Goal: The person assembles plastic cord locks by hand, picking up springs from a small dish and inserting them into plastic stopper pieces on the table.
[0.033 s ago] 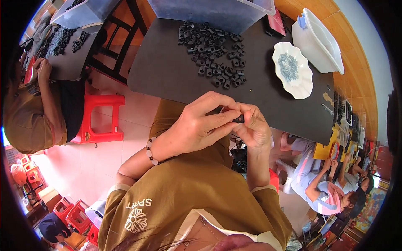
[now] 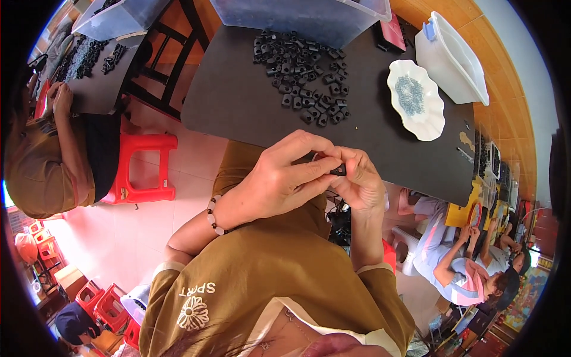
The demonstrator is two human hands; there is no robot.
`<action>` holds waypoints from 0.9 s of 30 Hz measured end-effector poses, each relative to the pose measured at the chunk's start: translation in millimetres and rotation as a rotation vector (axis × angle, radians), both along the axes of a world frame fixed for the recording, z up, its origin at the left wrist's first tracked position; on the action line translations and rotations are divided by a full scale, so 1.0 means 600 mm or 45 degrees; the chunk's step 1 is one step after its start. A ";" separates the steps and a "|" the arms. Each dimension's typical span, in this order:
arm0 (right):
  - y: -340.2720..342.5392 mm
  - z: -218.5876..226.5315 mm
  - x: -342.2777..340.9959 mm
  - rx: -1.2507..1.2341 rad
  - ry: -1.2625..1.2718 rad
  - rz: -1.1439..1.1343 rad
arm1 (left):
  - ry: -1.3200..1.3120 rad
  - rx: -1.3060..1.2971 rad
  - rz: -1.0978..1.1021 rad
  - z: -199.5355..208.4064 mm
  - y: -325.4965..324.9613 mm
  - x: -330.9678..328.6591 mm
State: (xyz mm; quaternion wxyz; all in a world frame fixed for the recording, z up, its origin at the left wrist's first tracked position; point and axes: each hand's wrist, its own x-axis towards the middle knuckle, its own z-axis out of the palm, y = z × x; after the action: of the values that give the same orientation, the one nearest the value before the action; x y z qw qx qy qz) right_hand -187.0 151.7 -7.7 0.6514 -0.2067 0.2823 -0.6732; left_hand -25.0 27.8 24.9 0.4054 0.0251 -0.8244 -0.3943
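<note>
Two-handed fingertip grip on a small black part, seen from above. The left hand comes in from one side and the right hand meets it from the other; the fingers of both are closed on the part, which is mostly covered by them, with one dark face showing between the tips. It is held in the air at the near edge of the dark desk. Whether anything else lies within the left palm cannot be told.

Compared with the view just before, no clear change appears: grip, part and surroundings match, and any shift at the fingertips is too slight to make out. This is judged to mean that handling of this single part is still under way, with nothing newly set down or picked up.

Beyond the fingers, and slightly to their left, lies a loose heap of black perforated parts, well apart from the hands; behind it stands a translucent plastic tub. Beyond the fingers to the right, a scalloped white dish holds small pale grey-blue pieces, too small to identify. Farther out on that side stands a white plastic bin.
</note>
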 end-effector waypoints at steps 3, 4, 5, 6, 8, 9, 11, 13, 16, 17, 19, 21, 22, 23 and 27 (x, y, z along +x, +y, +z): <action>-0.002 -0.005 0.000 -0.080 -0.033 0.037 | -0.009 0.001 0.025 -0.001 -0.003 0.005; -0.002 0.001 0.003 -0.079 -0.032 0.040 | -0.012 0.012 0.054 -0.002 -0.004 0.005; -0.002 0.010 0.007 -0.020 0.041 -0.007 | -0.011 0.014 0.056 -0.003 -0.004 0.006; -0.002 0.016 0.009 0.038 0.114 -0.053 | -0.017 0.046 0.091 -0.005 -0.002 0.005; -0.003 0.013 0.008 0.023 0.192 -0.083 | -0.021 0.080 0.127 -0.008 -0.002 0.003; -0.003 0.012 0.008 0.009 0.267 -0.117 | -0.012 0.067 0.167 -0.010 -0.002 0.003; -0.001 0.025 0.001 0.055 0.412 -0.139 | -0.002 0.055 0.207 -0.014 -0.004 0.003; 0.001 0.033 -0.007 0.101 0.559 -0.163 | 0.004 0.032 0.253 -0.018 -0.007 0.003; -0.001 0.043 -0.011 0.213 0.865 -0.262 | -0.016 0.031 0.246 -0.020 -0.011 0.002; -0.003 0.050 -0.009 0.196 0.906 -0.306 | -0.011 0.030 0.243 -0.021 -0.011 0.001; -0.007 0.056 -0.008 0.177 0.954 -0.358 | -0.022 0.023 0.233 -0.026 -0.011 -0.003; -0.013 0.058 -0.010 0.206 1.100 -0.326 | -0.022 0.049 0.217 -0.033 -0.011 -0.006; -0.015 0.060 -0.011 0.202 1.105 -0.330 | -0.028 0.077 0.204 -0.035 -0.011 -0.008; -0.018 0.062 -0.013 0.205 1.167 -0.330 | -0.022 0.073 0.202 -0.034 -0.011 -0.009; -0.035 0.083 -0.046 0.185 1.247 -0.396 | -0.026 0.215 0.205 -0.044 -0.021 -0.009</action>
State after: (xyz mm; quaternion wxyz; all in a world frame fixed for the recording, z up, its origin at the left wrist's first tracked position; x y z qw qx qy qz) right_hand -214.9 130.5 42.2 0.3478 -0.4074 0.6273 -0.5653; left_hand -30.6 15.1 -1.3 0.4239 0.1293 -0.7876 -0.4281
